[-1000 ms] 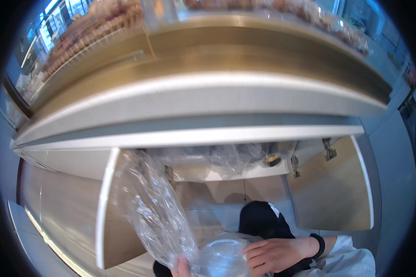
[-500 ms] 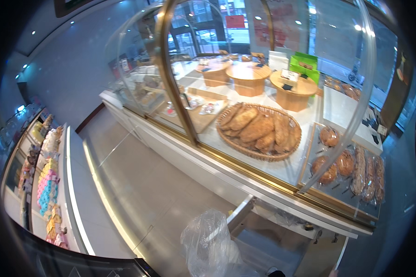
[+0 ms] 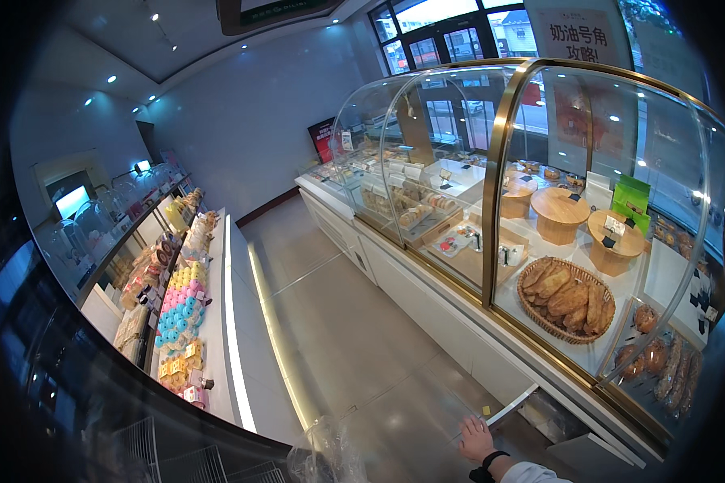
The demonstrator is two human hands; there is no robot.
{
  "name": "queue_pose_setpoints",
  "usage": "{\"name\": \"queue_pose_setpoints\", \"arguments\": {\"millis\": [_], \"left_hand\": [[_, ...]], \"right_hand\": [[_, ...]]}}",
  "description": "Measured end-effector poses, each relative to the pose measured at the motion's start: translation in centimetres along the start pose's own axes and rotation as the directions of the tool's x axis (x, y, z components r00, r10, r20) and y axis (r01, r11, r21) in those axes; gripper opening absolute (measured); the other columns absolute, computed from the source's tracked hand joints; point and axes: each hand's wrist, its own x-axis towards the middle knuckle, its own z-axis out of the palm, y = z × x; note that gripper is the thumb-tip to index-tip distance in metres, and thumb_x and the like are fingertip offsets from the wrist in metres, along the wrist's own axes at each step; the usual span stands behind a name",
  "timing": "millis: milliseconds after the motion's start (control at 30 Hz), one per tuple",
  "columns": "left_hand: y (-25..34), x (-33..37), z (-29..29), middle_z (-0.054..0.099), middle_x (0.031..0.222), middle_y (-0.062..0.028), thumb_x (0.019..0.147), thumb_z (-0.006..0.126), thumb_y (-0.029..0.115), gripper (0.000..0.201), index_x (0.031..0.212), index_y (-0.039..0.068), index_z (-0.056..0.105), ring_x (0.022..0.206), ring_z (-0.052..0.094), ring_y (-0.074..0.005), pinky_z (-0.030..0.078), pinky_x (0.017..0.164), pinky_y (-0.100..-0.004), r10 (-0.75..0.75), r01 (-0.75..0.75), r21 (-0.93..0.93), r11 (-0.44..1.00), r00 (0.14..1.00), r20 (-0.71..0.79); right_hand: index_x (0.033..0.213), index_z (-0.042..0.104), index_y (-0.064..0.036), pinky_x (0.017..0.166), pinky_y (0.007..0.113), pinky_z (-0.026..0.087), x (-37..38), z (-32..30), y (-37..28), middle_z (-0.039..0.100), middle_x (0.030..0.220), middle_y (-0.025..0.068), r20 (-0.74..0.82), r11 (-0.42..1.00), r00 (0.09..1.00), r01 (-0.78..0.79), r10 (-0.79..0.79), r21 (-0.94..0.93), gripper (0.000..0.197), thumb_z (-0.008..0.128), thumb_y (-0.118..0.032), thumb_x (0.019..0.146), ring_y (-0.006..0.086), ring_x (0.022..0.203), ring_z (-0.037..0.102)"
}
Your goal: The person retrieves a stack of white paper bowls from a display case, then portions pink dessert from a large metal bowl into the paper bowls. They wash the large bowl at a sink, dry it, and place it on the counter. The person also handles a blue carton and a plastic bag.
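Note:
My right hand, with a black band at its wrist and a white sleeve, reaches in from the lower right. Its fingers are stretched out beside the near left corner of a pulled-out drawer under the glass display counter; whether they touch it I cannot tell. Clear plastic, like a thin bag, shows at the lower edge, left of that hand. My left hand does not show. Inside the drawer lies some clear plastic packaging, partly cut off by the drawer's side.
The curved glass case holds a wicker basket of long breads, round wooden stands and bagged loaves. A floor aisle separates it from a left shelf with pastel packaged goods. Wire racks stand at lower left.
The view has swung left and up, so the case sits further right. My right hand has come well into view by the drawer's corner. The plastic bag shows less, lower and further left.

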Motion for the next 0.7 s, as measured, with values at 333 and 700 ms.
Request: {"name": "queue_pose_setpoints", "arguments": {"millis": [333, 700], "left_hand": [[-2.1, -3.1, -2.0, 0.054, 0.123, -0.0235, 0.094, 0.049, 0.019, 0.041, 0.127, -0.005, 0.047, 0.108, 0.053, -0.0385, 0.043, 0.092, -0.0413, -0.085, 0.066, -0.108, 0.992, 0.979, -0.188], [-2.9, -17.6, -0.8, 0.055, 0.121, -0.0226, 0.093, 0.051, 0.019, 0.041, 0.126, -0.004, 0.048, 0.105, 0.055, -0.0383, 0.044, 0.090, -0.0410, -0.212, 0.085, -0.247, 0.965, 0.809, -0.548]], "right_hand": [[0.120, 0.060, -0.0078, 0.107, 0.047, 0.025, 0.4, 5.1, 3.5, 0.053, 0.128, 0.0129, 0.696, 0.973, 0.718, 0.146, 0.022, -0.181, 0.062, 0.040, -0.057, 0.088, 0.0296, 0.124, 0.044], [0.115, 0.062, -0.0097, 0.098, 0.043, 0.037, -5.6, -0.1, 8.4, 0.058, 0.119, 0.0139, 0.845, 0.884, 0.513, 0.453, -0.149, -0.119, 0.046, 0.048, -0.042, 0.085, 0.0303, 0.116, 0.051]]}}
